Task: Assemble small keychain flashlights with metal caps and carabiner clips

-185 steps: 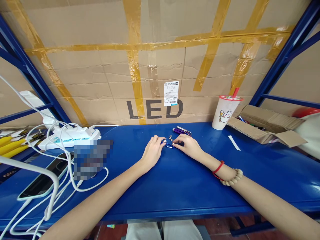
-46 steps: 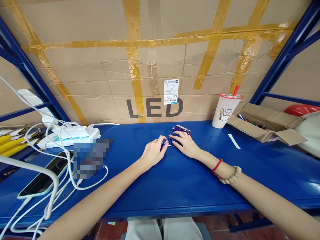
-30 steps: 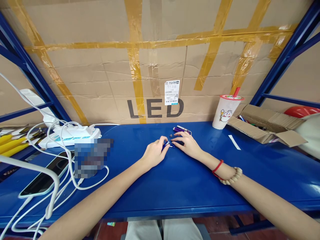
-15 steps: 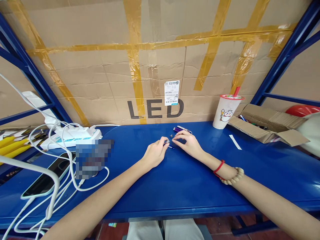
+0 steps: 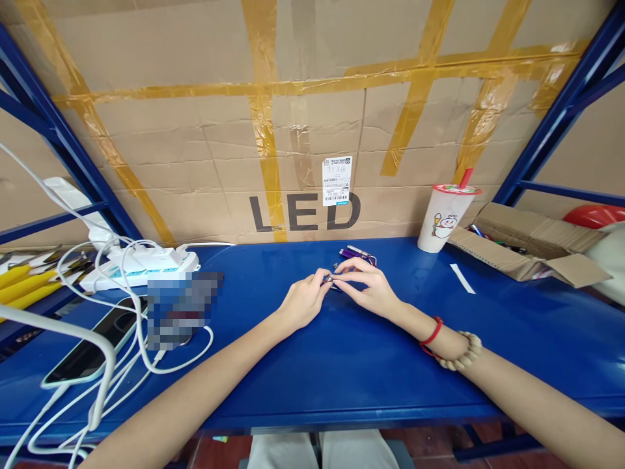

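Over the middle of the blue table, a small shiny metal piece is pinched between the thumb and fingers of my left hand. My right hand meets it from the other side, its thumb and fingertips closed at the piece. The piece is too small to name and partly covered by fingers. Just behind my right hand lie slim purple pieces with a silvery one beside them. Another tiny metal bit sits by my right fingertips. A thin blue item under the fingers is mostly hidden.
A paper cup with a red straw and an open cardboard box stand on the right, near a white strip. On the left are a white power strip, tangled cables and a phone. A large taped carton forms the back.
My right hand has moved in to the left, and its fingertips have come together at the small metal piece. My left hand has stayed nearly still.
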Demonstrator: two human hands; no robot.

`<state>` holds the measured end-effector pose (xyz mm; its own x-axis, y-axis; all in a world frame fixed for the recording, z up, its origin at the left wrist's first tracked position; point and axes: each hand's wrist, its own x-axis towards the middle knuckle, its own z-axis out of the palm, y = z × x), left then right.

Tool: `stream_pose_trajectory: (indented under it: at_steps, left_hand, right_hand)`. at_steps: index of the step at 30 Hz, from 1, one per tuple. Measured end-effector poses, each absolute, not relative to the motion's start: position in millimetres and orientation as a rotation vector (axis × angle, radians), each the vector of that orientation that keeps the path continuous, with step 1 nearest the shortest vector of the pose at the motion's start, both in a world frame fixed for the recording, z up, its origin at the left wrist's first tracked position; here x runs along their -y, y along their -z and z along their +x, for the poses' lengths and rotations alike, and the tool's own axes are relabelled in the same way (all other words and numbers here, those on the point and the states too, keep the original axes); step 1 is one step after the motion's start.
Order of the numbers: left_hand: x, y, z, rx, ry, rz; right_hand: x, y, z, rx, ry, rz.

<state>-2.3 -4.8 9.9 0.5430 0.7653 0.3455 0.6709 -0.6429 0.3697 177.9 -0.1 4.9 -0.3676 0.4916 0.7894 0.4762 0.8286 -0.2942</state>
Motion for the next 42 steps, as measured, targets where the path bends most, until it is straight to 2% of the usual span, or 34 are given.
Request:
stream_pose_trajectory:
  at_steps: [7,17,31,42]
  left_hand:
    - [4,-6,-1,-1.29,-0.795,2.584]
    - [2,-5,-2,-1.282,-0.783,2.619]
    - [4,-6,-2,-1.242,-0.803,2.605]
    - [4,-6,-2,-1.263,-0.775,2.608]
  right_hand:
    - [-11,3,186,1.984,-0.047,-1.009]
    - [-22,18,191,2.353,-0.129,-1.325]
    - [-24,8,195,2.193,0.155,-1.28]
    - [-19,4,195,2.111,-0.003,-1.438]
